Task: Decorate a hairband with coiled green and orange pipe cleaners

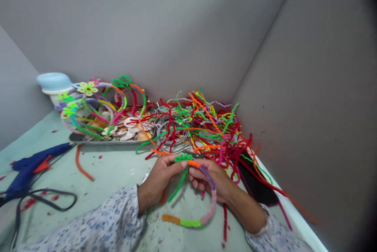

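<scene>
We see the left hand [160, 173] pinching a green, looped, fuzzy-wire flower [183, 158], thumb against fingers. The right hand [215, 176] is closed on a curved, multicoloured fuzzy band [214, 197] (orange at both tips). We place both pieces above the pale green surface [112, 171], nearer its right edge than its left; a tangled multicoloured fuzzy-wire heap [206, 115] lies toward its back edge.

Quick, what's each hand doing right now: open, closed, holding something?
Left hand: closed, pinching the green loops.
Right hand: closed, holding the colorful band.
</scene>
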Demonstrator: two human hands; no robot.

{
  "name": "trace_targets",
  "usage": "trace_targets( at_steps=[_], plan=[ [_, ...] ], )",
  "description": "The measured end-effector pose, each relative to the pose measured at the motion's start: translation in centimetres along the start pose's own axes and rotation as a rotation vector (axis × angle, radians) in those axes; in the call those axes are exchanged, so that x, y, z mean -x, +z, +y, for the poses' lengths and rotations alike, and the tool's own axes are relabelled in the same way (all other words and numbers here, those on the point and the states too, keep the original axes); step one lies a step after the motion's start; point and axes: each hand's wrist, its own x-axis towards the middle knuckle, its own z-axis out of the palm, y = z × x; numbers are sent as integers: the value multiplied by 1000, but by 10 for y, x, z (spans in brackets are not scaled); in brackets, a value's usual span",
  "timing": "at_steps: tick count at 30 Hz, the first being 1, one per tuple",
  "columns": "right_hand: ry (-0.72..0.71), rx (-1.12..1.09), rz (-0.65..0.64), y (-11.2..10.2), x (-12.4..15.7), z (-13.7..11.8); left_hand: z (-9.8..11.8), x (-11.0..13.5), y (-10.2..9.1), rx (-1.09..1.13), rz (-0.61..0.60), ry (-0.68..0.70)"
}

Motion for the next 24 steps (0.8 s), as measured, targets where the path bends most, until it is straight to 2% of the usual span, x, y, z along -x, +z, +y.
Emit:
trace_targets(
  at_steps=[6, 14, 24],
  plan=[
    [34, 27, -71, 4, 2, 1, 1, 2, 5, 77, -109, -9],
    [47, -46, -70, 0, 0, 6, 1, 1, 3, 44, -59, -23],
    [41, 3, -105, -4, -2, 8, -1, 0, -1, -9, -65, -57]
  ],
)
